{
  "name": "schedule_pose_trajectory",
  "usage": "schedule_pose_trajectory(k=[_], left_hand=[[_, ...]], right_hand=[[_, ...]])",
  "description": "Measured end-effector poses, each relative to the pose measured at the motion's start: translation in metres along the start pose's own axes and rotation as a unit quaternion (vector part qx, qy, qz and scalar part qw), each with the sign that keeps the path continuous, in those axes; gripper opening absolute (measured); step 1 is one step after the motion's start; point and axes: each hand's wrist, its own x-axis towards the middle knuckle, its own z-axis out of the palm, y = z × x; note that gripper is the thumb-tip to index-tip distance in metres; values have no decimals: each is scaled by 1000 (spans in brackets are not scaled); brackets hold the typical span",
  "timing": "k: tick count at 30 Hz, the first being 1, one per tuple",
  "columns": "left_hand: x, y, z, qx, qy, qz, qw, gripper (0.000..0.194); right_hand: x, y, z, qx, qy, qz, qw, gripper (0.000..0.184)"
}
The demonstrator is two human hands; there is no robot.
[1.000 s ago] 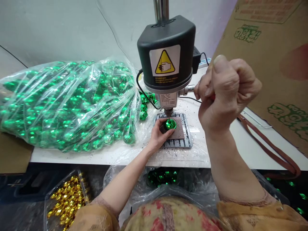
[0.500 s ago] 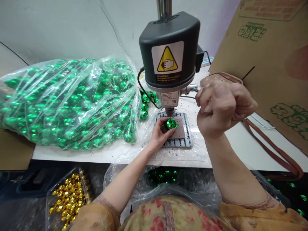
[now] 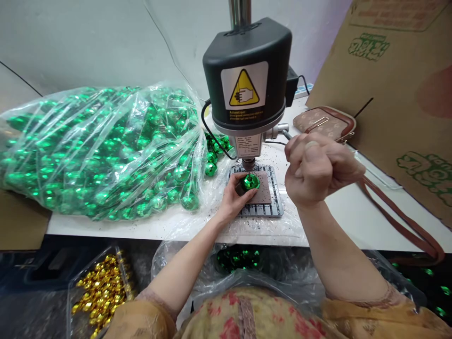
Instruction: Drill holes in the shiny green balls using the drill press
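Under the chuck of a black bench drill press (image 3: pixel 247 75), a shiny green faceted ball (image 3: pixel 251 182) rests on a brownish square board (image 3: pixel 263 194) over the slotted metal base (image 3: pixel 277 207). My left hand (image 3: pixel 236 195) grips the ball from the left, thumb in front and fingers behind. The drill bit comes down at the ball's top; whether it is inside the ball I cannot tell. My right hand (image 3: pixel 314 167) is closed in a fist around the feed lever (image 3: pixel 286 134) at the machine's right side, most of the lever hidden by the fingers.
A clear plastic bag of green balls (image 3: pixel 106 155) fills the table's left. At right are a patterned purse (image 3: pixel 323 121) with a brown strap (image 3: pixel 406 221) and a large cardboard box (image 3: pixel 395 94). Below left stands a clear bin of gold balls (image 3: pixel 102 287). Dark shavings dot the table.
My right hand has lowered and come slightly towards me with the lever, uncovering the purse behind it. My left hand keeps the green ball in the same spot.
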Motion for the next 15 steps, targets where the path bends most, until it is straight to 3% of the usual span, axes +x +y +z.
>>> schedule_pose_trajectory(k=[11, 15], left_hand=[[0, 2, 1, 1, 13, -8, 1000, 50], [2, 3, 3, 0, 15, -13, 1000, 49]], right_hand=[[-11, -3, -9, -17, -37, 7, 999, 53], [7, -8, 3, -14, 15, 62, 998, 58]])
